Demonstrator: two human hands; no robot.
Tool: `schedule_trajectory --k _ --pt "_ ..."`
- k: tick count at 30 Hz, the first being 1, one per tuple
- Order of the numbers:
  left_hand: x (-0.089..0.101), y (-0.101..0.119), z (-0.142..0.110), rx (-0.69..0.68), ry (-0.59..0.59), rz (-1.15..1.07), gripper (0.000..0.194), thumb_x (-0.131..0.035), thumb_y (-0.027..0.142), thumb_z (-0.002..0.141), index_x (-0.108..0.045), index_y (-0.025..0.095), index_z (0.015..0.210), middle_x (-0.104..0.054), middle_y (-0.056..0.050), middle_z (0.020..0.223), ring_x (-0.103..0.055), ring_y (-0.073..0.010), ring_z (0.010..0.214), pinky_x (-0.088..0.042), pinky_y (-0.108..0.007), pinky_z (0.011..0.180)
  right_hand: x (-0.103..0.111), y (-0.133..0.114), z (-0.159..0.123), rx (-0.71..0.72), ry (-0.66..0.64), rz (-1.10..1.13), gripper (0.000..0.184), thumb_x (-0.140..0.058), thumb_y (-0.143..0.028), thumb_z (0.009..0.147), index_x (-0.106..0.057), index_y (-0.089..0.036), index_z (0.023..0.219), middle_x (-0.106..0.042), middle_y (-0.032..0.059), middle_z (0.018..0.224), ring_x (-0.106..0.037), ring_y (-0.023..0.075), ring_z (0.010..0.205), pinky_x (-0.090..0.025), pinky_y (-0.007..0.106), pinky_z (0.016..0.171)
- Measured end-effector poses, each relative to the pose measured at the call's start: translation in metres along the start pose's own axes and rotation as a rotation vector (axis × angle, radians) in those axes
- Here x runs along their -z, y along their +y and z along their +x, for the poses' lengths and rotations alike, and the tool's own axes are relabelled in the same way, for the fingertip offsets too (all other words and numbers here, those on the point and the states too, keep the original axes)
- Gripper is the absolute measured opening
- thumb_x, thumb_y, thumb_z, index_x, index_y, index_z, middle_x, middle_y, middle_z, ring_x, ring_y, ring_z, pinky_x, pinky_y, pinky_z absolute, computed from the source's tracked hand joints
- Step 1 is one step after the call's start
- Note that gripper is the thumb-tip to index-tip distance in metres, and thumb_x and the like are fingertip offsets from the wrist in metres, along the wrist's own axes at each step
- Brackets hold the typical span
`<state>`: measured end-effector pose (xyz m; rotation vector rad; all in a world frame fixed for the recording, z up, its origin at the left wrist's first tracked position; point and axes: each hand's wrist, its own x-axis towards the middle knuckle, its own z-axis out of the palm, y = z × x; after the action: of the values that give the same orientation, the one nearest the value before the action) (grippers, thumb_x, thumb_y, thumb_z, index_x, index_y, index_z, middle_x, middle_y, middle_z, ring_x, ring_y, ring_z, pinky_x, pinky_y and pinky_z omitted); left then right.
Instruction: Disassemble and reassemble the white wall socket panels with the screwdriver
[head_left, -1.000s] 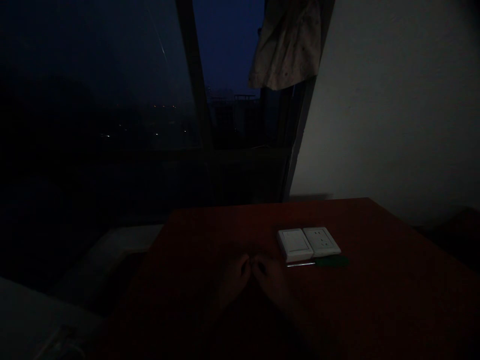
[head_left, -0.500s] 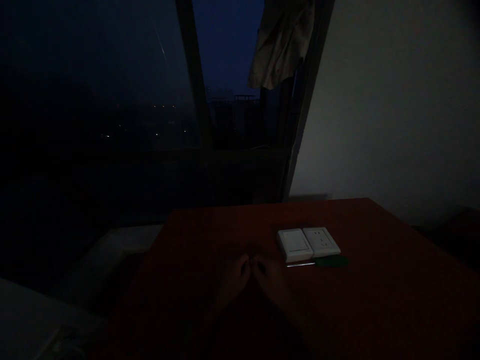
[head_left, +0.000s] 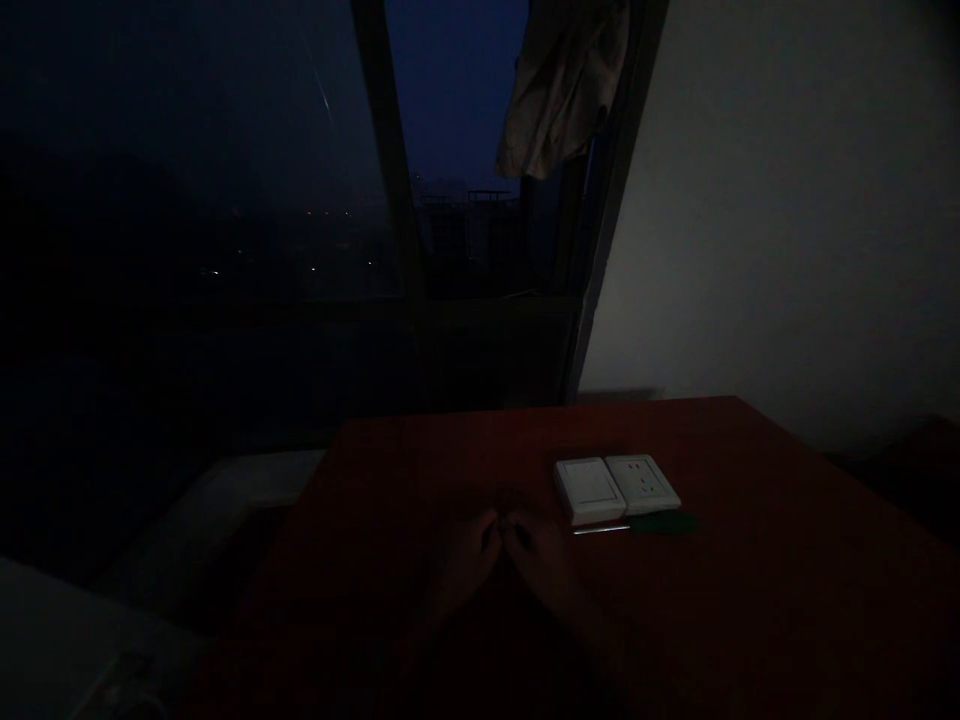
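In the dim light my left hand (head_left: 472, 548) rests on the red table (head_left: 420, 450) with its fingers curled in. Close against it lies my right hand (head_left: 538, 552), curled the same way, the thumbs and knuckles of both nearly touching. Nothing shows in either hand. To the right of my right hand sits a white wall switch (head_left: 591, 488), side by side with a white wall socket (head_left: 643, 482). Along their near edge lies a screwdriver (head_left: 660, 523) with a green handle, its metal shaft pointing left towards my right hand.
Behind the table stands a dark window (head_left: 300, 200) with small lights outside. A cloth (head_left: 562, 90) hangs at its upper right. A pale wall (head_left: 772, 220) rises at the right. A white surface (head_left: 67, 640) with a cord lies at the lower left.
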<state>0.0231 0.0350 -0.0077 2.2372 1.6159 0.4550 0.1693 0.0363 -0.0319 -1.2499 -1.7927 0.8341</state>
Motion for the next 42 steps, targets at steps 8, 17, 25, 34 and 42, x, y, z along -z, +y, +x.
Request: schedule_trajectory --k 8,17,25,34,42 --pt "-0.0037 -0.0042 0.0006 -0.016 0.007 0.0 0.021 -0.039 0.022 0.093 -0.057 0.021 0.083 -0.067 -0.001 0.082 -0.061 -0.0149 0.072 -0.035 -0.024 0.062 0.0005 -0.0031 0.0011 -0.011 -0.001 -0.003 0.025 -0.043 -0.022 0.086 -0.065 -0.019 0.074 -0.068 0.0029 0.073 -0.061 0.0149 0.065 -0.042 0.023 0.06" --pt "-0.0041 -0.0047 0.0009 -0.016 0.019 0.01 0.019 -0.04 0.021 0.092 -0.058 0.021 0.084 -0.066 -0.001 0.081 -0.06 -0.0151 0.07 -0.034 -0.024 0.061 0.0007 -0.0033 0.0008 -0.01 -0.001 -0.003 0.025 -0.042 -0.022 0.086 -0.064 -0.018 0.073 -0.068 0.0034 0.073 -0.062 0.0154 0.069 -0.042 0.023 0.063" --pt "-0.0014 -0.0026 -0.0003 -0.021 0.013 0.004 0.021 -0.039 0.023 0.093 -0.057 0.021 0.083 -0.066 -0.001 0.082 -0.06 -0.0145 0.072 -0.034 -0.024 0.062 0.0013 -0.0038 0.0005 -0.018 -0.006 -0.007 0.026 -0.042 -0.024 0.088 -0.064 -0.019 0.074 -0.069 0.003 0.074 -0.061 0.0148 0.068 -0.042 0.023 0.061" --pt "-0.0007 -0.0027 0.0003 -0.017 0.005 0.008 0.022 -0.038 0.022 0.094 -0.057 0.021 0.083 -0.067 -0.002 0.083 -0.061 -0.0147 0.072 -0.035 -0.023 0.063 0.0014 -0.005 0.0004 -0.015 -0.006 -0.019 0.026 -0.042 -0.022 0.087 -0.065 -0.019 0.074 -0.069 0.0031 0.073 -0.061 0.0153 0.068 -0.042 0.023 0.062" --pt "-0.0023 -0.0041 0.0005 -0.015 0.006 0.009 0.021 -0.04 0.022 0.093 -0.057 0.021 0.083 -0.067 -0.001 0.081 -0.06 -0.0145 0.071 -0.034 -0.023 0.06 -0.001 -0.0011 0.0008 -0.012 -0.004 -0.007 0.026 -0.042 -0.023 0.087 -0.064 -0.019 0.075 -0.068 0.0027 0.073 -0.062 0.0153 0.069 -0.043 0.023 0.063"
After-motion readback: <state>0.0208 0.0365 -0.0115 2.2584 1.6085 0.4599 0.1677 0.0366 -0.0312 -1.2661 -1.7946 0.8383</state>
